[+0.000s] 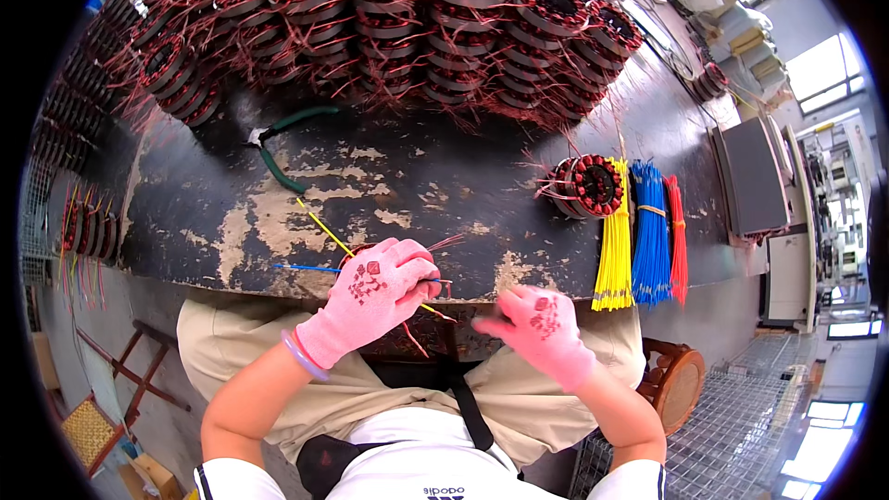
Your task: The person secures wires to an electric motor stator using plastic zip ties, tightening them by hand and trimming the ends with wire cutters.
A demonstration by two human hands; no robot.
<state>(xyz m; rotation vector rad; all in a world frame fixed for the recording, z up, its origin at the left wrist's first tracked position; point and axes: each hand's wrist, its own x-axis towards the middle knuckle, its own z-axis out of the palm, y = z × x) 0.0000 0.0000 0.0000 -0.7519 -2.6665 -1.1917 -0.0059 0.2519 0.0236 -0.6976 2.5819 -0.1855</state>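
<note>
My left hand (375, 292), in a pink glove, is closed around a wound stator at the bench's front edge. The glove hides most of it; reddish winding ends (447, 243) poke out past the fingers. From under the same hand come a yellow wire (324, 226), a blue wire (306, 268) and a red wire (415, 341). My right hand (542, 326), also gloved in pink, hovers to the right, apart from the left. Its fingers are bent and their tips smeared by motion, so whether they pinch anything is unclear.
Green-handled pliers (269, 143) lie left on the dark bench (417, 167). One stator (585, 187) sits beside bundles of yellow wires (613, 245), blue wires (652, 241) and red wires (678, 231). Tall stacks of stators (389, 18) line the back. A wooden stool (674, 384) stands right.
</note>
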